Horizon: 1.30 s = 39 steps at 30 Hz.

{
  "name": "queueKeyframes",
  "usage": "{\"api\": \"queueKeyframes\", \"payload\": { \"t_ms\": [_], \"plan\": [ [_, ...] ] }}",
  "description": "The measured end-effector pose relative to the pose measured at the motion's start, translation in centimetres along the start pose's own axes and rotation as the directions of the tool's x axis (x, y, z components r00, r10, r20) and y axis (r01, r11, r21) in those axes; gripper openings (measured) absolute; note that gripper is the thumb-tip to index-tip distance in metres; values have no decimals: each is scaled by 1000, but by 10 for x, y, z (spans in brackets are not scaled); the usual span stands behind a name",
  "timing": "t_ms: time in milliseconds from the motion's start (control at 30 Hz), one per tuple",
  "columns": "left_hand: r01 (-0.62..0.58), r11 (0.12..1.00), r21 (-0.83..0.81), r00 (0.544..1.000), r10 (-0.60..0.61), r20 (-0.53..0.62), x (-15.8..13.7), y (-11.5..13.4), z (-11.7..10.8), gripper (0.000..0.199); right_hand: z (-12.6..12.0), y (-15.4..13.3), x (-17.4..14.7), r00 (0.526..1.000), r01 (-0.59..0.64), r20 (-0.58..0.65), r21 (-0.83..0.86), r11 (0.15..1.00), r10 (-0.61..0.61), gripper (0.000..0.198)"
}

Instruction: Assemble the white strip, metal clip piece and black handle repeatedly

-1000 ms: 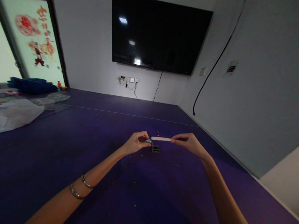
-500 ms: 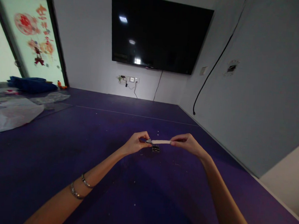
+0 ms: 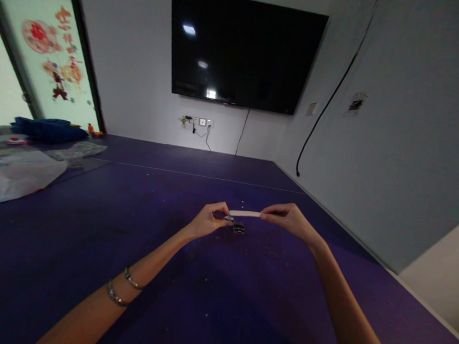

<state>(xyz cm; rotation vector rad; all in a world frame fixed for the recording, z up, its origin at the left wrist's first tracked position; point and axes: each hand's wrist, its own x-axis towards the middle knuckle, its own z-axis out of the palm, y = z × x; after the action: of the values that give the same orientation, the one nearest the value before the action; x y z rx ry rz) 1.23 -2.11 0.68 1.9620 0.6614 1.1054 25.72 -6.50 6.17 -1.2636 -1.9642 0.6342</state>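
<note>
My left hand [image 3: 211,219] pinches a small silvery metallic piece [image 3: 229,218] between thumb and forefinger. From the other side, my right hand [image 3: 285,218] grips one end of a pale, slender, slightly curved stick [image 3: 245,213] with its fingertips. The stick's far end meets my left fingertips just above the metallic piece; whether the two are joined I cannot make out. Just below the stick, a small dark block [image 3: 239,227] with light marks rests on the purple surface [image 3: 206,275], apart from both hands.
Crumpled clear plastic [image 3: 20,176] and papers lie at the left, with a dark blue cloth bundle [image 3: 51,129] behind them. A small orange item [image 3: 91,129] sits by the door. A black cable [image 3: 328,103] hangs down the right wall. Tiny white specks dot the surface.
The stick's left end has risen slightly and shifted left, now above the metallic piece rather than in line with it. My right hand has moved a little up and left.
</note>
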Motion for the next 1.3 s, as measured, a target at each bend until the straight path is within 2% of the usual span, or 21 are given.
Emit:
{"api": "queueKeyframes", "payload": {
  "t_ms": [100,233,400,533,700,867,1033,1200,1300],
  "plan": [
    [-5,1000,-11,1000,5,9,0,0,0,17,1,-4,0,999,17,30,-20,1000,-16,27],
    [19,1000,-13,1000,-19,-1,0,0,1,18,1,-9,-2,999,19,-49,-48,999,-21,28],
    [12,1000,6,1000,-12,4,0,-4,1,19,1,-17,-5,1000,15,8,-83,996,-14,27],
    [11,1000,-21,1000,-11,6,-1,-4,-1,21,2,-22,-6,997,24,-73,-94,995,-31,26],
    [-20,999,34,1000,21,-3,0,-5,-1,20,2,-25,-7,1000,28,-7,-118,993,-29,27],
    [15,1000,-2,1000,-15,6,0,-10,-1,21,2,-23,-7,994,2,-107,-160,987,-19,27],
    [-15,999,33,1000,15,3,1,-16,-1,20,3,-24,-8,1000,17,-11,-120,993,-19,28],
    [-4,1000,28,1000,4,-4,1,-14,0,22,3,-25,-9,995,13,-95,-154,988,-28,26],
    [-17,999,34,1000,17,11,0,-13,0,21,3,-27,-10,998,19,-50,-150,989,-26,26]
  ]
}}
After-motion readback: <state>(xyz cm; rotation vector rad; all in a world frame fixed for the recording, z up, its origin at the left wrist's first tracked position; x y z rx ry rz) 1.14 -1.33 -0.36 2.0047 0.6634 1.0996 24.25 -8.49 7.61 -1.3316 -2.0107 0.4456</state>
